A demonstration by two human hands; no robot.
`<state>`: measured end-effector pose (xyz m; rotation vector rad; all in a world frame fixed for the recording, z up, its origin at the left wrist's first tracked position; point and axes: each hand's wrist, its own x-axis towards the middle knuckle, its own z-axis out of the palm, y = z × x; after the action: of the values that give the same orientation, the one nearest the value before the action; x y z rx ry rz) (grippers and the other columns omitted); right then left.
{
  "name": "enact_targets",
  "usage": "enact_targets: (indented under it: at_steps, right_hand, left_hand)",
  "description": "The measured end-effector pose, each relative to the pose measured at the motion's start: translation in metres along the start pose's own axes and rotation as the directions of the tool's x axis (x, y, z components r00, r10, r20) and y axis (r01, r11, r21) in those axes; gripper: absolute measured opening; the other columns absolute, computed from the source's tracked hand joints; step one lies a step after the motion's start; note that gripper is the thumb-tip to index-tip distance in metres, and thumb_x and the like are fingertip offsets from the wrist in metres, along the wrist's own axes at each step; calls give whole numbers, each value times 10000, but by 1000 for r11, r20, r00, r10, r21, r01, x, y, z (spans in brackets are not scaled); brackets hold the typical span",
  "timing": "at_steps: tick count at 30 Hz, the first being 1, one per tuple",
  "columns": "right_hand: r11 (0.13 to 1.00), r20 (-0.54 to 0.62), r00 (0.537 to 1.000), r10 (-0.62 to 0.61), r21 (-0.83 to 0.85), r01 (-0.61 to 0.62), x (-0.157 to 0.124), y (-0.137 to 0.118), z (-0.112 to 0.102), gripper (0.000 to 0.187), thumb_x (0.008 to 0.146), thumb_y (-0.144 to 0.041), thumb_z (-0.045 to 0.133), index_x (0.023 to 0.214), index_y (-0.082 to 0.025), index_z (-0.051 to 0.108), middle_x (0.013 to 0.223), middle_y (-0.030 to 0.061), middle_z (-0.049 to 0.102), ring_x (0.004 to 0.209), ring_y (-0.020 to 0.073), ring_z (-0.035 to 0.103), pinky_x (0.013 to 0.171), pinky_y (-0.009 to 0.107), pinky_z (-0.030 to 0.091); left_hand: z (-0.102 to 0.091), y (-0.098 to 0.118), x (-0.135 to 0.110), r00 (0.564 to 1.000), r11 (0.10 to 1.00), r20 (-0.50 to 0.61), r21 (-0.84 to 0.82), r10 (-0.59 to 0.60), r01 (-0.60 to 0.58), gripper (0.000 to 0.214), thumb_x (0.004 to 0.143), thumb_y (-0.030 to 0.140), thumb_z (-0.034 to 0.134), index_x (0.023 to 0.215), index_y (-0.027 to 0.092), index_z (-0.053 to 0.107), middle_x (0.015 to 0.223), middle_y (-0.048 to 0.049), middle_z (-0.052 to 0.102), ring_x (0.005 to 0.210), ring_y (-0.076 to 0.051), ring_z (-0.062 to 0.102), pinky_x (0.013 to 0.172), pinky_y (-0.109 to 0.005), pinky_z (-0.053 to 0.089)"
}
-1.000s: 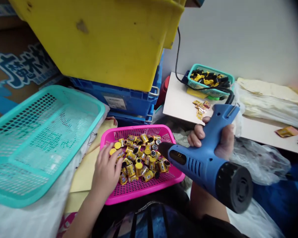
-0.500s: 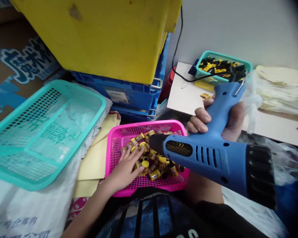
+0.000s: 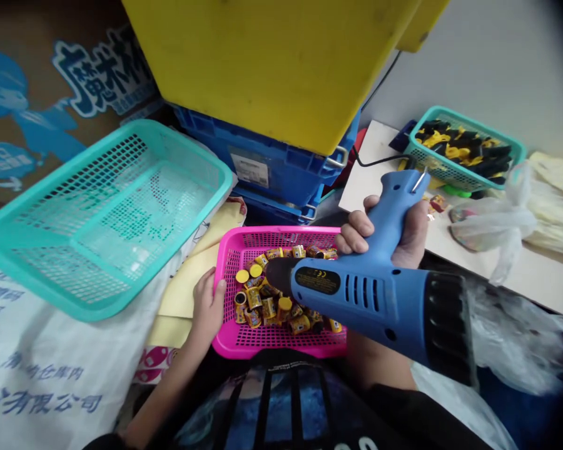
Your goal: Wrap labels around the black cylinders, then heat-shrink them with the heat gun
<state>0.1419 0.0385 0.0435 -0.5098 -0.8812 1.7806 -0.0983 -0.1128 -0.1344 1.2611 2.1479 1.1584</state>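
Stacked yellow crates (image 3: 263, 62) and blue crates (image 3: 267, 169) rise behind a pink basket (image 3: 281, 230) holding small yellow-and-black canisters (image 3: 272, 294). At that basket's left rim, the left hand (image 3: 207, 306) sits with its fingers bunched; whether it grips anything cannot be told. The right hand (image 3: 394, 234) is clenched around the grip of a blue heat gun (image 3: 356, 300), its black nozzle (image 3: 278, 276) pointing over the canisters. A teal basket (image 3: 107, 219) lies left of the pink basket.

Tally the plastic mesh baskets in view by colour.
Turquoise: 2, a large turquoise basket and a small turquoise basket
Pink: 1, a pink basket
Total: 3
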Motion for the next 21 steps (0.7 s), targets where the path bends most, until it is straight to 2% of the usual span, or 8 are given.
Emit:
enact_targets:
  at_steps: [3,8,12,15,18,21]
  right_hand:
    - [999,-42,999,-32,2,32,7,10,8,443,738,-680,597,902,-269,624,616,-48,451,463,85,406,508,278,363]
    - [999,-9,1000,5,-53,-6,11,13,12,453,716,-669,629,892,-252,622,613,-45,466,461,80,410,493,263,343]
    - [998,-42,999,4,-58,-6,3,3,11,450,733,-644,620,962,-257,611,641,-52,481,463,73,415,482,244,309]
    - [993,-67,998,5,-120,-13,-5,-12,6,482,625,-617,723,918,-253,603,632,-56,494,466,91,439,497,263,349]
    - [979,-123,989,-86,-193,61,-14,-21,8,485,584,-587,759,896,-255,591,614,-55,489,445,113,428,483,288,372]
    - [965,-177,964,-197,-210,158,-24,-17,24,500,587,-568,769,913,-240,580,582,-74,447,398,91,358,428,258,334]
  left_hand:
    - [-3,1,-4,1000,1000,-6,-11,29,-29,426,950,471,368,1176,189,593,1211,-111,616,1186,-270,526,1071,-484,391]
    - [-4,-1,-12,998,999,-44,-1,42,-42,416,961,440,359,1213,182,567,1236,-122,597,1189,-262,506,1060,-466,395]
    - [-2,-5,-15,996,998,-65,4,59,-59,404,960,435,357,1201,192,572,1214,-119,600,1172,-262,512,1042,-463,403]
    - [-1,-10,-17,991,995,-87,15,99,-98,389,962,420,358,1192,191,572,1192,-120,605,1160,-265,515,1030,-464,401]
    - [-1,-16,-19,985,991,-107,12,137,-137,367,967,388,363,1198,187,565,1182,-121,608,1152,-263,518,1015,-448,412]
    - [-1,-22,-19,980,987,-122,0,157,-158,351,965,363,376,1199,177,561,1186,-130,605,1151,-266,519,1014,-445,416]
